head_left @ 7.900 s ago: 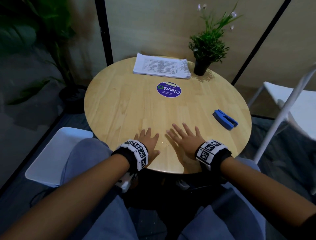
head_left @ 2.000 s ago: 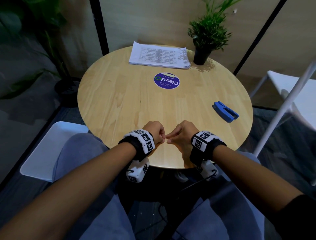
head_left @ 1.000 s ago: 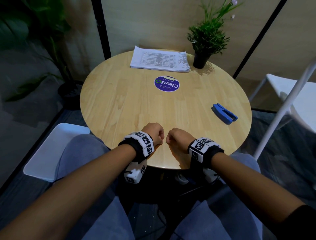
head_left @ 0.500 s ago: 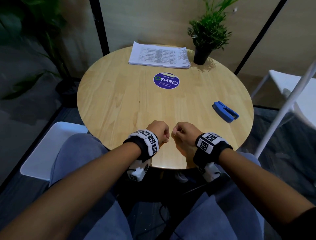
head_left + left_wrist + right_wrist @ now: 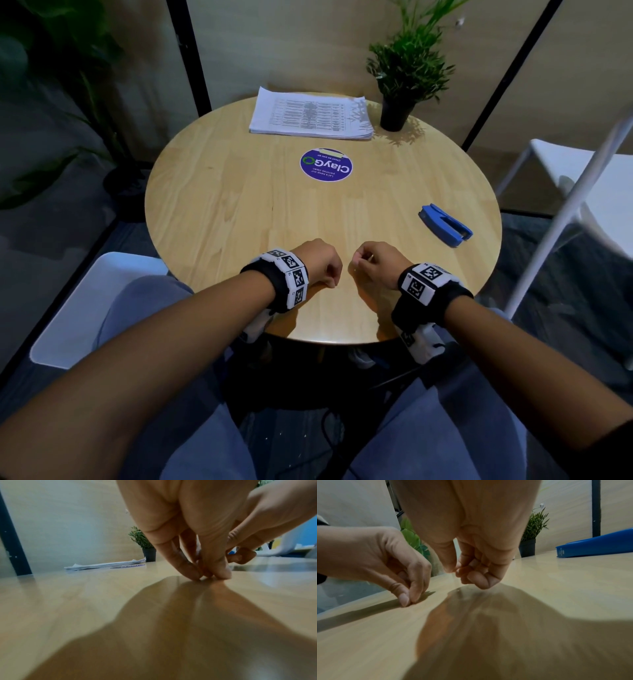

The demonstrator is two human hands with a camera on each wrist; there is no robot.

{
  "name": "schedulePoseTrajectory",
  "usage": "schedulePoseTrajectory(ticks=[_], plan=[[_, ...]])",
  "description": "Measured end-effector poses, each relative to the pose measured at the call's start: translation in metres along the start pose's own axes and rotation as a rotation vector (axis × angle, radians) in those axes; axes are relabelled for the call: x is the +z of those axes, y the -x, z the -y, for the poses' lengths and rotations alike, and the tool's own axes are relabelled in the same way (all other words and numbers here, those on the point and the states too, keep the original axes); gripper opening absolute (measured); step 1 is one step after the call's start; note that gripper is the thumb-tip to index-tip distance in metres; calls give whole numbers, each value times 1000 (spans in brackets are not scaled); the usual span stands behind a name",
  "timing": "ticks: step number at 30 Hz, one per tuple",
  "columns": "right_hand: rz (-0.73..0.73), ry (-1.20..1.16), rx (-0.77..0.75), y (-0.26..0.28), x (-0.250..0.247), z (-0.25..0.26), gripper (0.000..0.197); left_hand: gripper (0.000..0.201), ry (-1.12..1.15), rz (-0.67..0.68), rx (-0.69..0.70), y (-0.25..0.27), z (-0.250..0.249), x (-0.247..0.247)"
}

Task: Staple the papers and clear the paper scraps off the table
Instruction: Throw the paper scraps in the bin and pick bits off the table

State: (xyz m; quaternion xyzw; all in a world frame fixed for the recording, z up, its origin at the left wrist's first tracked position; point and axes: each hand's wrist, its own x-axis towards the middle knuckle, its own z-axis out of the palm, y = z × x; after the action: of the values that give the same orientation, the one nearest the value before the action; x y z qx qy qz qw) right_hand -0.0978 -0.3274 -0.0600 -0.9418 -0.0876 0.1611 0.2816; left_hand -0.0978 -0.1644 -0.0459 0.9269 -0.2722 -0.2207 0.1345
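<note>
A: What holds what on the round table (image 5: 212,219)?

B: From my remote station I see one container: a small dark pot (image 5: 394,114) with a spiky green plant (image 5: 409,70) standing in it. I take the round purple sticker (image 5: 325,164) at the tabletop's centre as my landmark. The pot stands beyond the sticker and to its right; the stack of papers (image 5: 310,114), printed with tables and with loosely fanned edges, lies flat just beyond the sticker, beside the pot.

A: Materials and shapes?

B: The tabletop is pale, glossy wood with visible grain. The blue stapler (image 5: 445,224), a smooth wedge shape, lies right of the sticker and nearer to me, well apart from the papers.

A: And the hands?

B: Both are on the near side of the sticker. The left hand (image 5: 320,262) has its fingertips (image 5: 193,573) bunched together and touching the wood. The right hand (image 5: 376,263) has its fingers curled in, thumb against forefinger. I cannot tell whether either pinches a scrap.
</note>
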Motion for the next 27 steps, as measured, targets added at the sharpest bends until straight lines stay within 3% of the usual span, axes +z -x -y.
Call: schedulePoseTrajectory(ticks=[14,17,20,23,27], plan=[[-1,-3,2,0,3,1,16,27,-338,0,89,4,-15,14],[2,6,1,2,2,1,14,12,-220,-15,16,1,-9,14],[-2,3,6,3,1,0,12,23,14,-79,-63,0,0,10],[-5,-5,14,3,0,-1,12,11,96,-165,-76,5,4,4],[0,-7,25,3,0,2,12,19,158,-245,-88,8,15,-5]])
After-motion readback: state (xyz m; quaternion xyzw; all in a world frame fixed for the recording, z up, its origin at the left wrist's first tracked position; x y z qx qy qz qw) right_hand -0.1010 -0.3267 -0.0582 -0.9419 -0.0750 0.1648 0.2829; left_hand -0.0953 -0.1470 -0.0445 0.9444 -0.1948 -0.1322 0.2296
